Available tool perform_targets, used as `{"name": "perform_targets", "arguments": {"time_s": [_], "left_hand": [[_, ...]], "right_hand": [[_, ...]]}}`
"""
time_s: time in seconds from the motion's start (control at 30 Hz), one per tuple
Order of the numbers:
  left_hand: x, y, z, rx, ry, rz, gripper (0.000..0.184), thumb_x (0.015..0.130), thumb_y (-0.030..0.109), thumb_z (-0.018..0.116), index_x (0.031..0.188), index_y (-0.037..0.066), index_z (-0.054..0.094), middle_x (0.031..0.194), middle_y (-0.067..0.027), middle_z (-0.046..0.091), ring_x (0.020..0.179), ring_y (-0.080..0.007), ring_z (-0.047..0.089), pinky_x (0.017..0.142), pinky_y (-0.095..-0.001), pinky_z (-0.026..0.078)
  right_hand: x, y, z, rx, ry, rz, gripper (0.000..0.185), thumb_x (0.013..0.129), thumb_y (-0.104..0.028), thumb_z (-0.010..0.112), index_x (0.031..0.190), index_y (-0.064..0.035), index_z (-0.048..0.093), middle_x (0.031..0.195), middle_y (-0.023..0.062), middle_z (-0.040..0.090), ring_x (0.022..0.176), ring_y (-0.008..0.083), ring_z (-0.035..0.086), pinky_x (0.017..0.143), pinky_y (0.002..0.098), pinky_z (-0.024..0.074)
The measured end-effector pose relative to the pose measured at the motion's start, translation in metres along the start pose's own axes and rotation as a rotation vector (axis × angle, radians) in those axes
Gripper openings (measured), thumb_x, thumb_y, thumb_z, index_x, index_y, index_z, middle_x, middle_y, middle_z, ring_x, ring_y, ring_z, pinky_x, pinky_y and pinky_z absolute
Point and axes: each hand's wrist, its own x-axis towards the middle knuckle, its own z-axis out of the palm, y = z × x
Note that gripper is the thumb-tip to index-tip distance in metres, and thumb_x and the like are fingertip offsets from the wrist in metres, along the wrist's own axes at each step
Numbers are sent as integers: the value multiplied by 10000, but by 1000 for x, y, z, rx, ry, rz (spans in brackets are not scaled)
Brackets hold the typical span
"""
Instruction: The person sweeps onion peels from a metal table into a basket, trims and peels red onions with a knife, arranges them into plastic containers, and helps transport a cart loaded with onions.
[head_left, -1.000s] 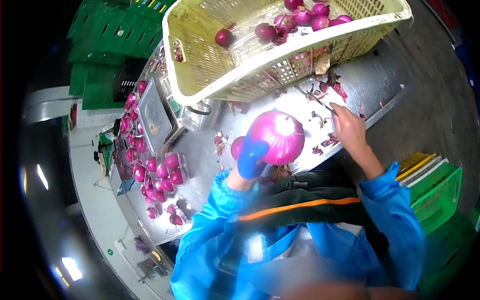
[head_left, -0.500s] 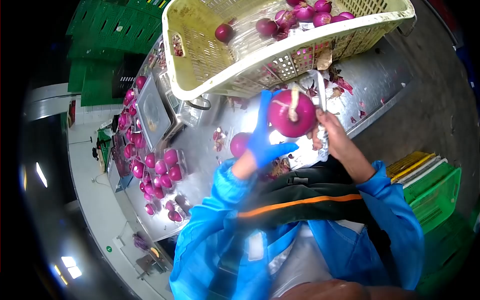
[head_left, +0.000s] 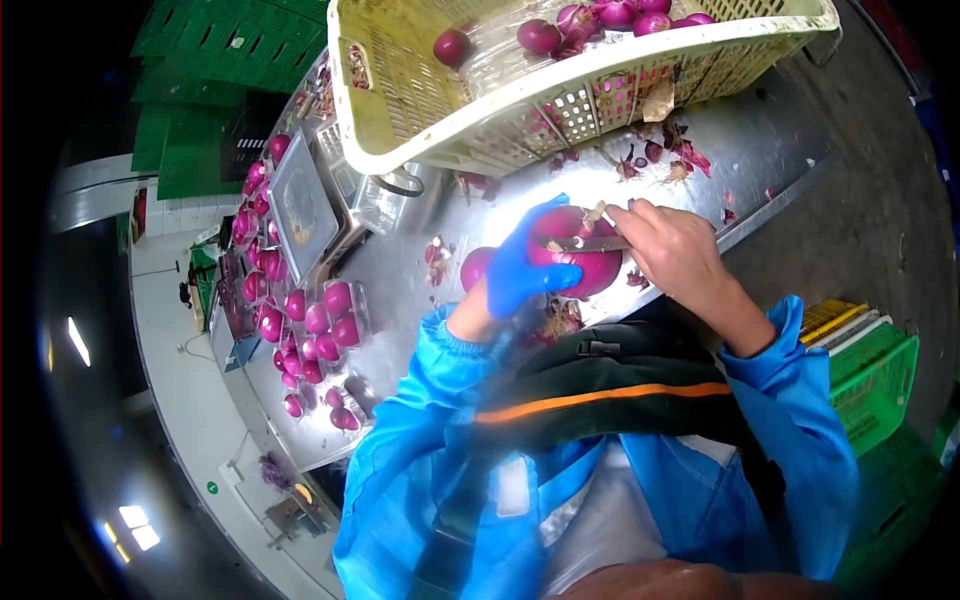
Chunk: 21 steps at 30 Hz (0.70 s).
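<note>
My left hand [head_left: 525, 265], in a blue glove, is wrapped round the left side of a large red onion [head_left: 598, 272]. My bare right hand [head_left: 672, 250] is closed on a knife [head_left: 590, 243], whose blade lies across the onion near its pale, dry stem end [head_left: 594, 212]. The knife's handle is hidden in my fingers. Another red onion [head_left: 476, 268] rests on the metal table just left of my gloved hand. Dry skins [head_left: 560, 318] lie below the held onion.
A yellowish crate [head_left: 480, 125] with several onions stands at the table's far side. Left of it are a scale [head_left: 303, 210] and packed onions [head_left: 338, 298]. Peel scraps [head_left: 680, 160] lie right of centre. Green crates [head_left: 875, 375] stand at the lower right.
My left hand, open beside the onion half a second ago, now grips it. The onion has turned, and the knife, upright at its right before, now lies across its top.
</note>
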Motion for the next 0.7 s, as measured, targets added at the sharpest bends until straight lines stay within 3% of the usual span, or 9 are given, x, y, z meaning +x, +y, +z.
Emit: {"name": "perform_targets", "arguments": {"time_s": [0.1, 0.2, 0.27, 0.3, 0.4, 0.53, 0.6, 0.67, 0.7], "left_hand": [[-5, 10, 5, -60, 17, -136, 816, 750, 218, 815, 1422, 27, 394, 1350, -110, 498, 1248, -234, 483, 1042, -374, 415], [-6, 4, -2, -169, 18, -125, 857, 753, 215, 820, 1444, 31, 349, 1363, -120, 481, 1258, -240, 478, 1053, -384, 414], [-6, 6, 2, -7, 97, -50, 876, 760, 209, 819, 1457, 37, 317, 1377, -126, 464, 1258, -253, 483, 1048, -391, 427], [-5, 6, 5, 74, 131, -11, 886, 763, 206, 818, 1464, 40, 301, 1384, -129, 456, 1258, -260, 485, 1045, -395, 433], [-4, 4, 17, 173, 211, 192, 902, 763, 202, 820, 1469, 46, 281, 1396, -135, 441, 1240, -275, 506, 1015, -403, 464], [-4, -8, 17, -512, 62, -151, 926, 767, 302, 807, 1481, 56, 272, 1382, -150, 454, 1211, -292, 540, 1000, -420, 482], [-1, -13, 13, -352, 104, -61, 930, 768, 316, 796, 1489, 64, 265, 1380, -147, 457, 1236, -294, 516, 1014, -431, 469], [3, -30, 9, -189, 163, 88, 956, 749, 298, 810, 1492, 65, 255, 1385, -143, 451, 1252, -291, 499, 1024, -433, 458], [3, -28, 12, -140, 194, 102, 977, 737, 293, 819, 1494, 64, 245, 1389, -143, 445, 1260, -290, 490, 1029, -434, 452]], "right_hand": [[-6, 6, 10, 40, -2, -1, 366, 715, -45, 713, 1076, -62, 659, 812, 79, 598, 677, 249, 632, 573, 353, 498], [-21, 19, 19, 106, -16, 90, 389, 722, -40, 707, 1107, -68, 658, 813, 94, 602, 687, 256, 636, 576, 361, 502], [-31, 14, 17, 193, -40, 157, 393, 738, -34, 698, 1127, -72, 658, 814, 111, 599, 688, 263, 635, 578, 366, 503], [-32, 8, 17, 286, -71, 251, 312, 875, -105, 644, 1182, -52, 628, 838, 85, 629, 730, 211, 648, 626, 336, 506], [-31, -2, 30, 870, -187, 615, 355, 1001, -261, 507, 1243, -11, 574, 1006, 63, 644, 892, 169, 623, 761, 305, 491], [-22, -12, 42, 1198, -36, 624, 408, 1042, -316, 444, 1258, 10, 560, 1142, 83, 631, 990, 177, 602, 864, 313, 472], [-21, -10, 36, 910, -133, 703, 331, 992, -247, 528, 1231, -27, 593, 1143, 120, 642, 932, 249, 653, 816, 335, 504], [-19, -12, 17, 470, -111, 545, 305, 943, -192, 587, 1210, -47, 612, 1123, 130, 643, 881, 294, 670, 770, 345, 525], [-20, -12, 14, 349, -58, 458, 338, 846, -114, 640, 1179, -62, 627, 1014, 134, 634, 802, 330, 657, 689, 378, 534]]}}
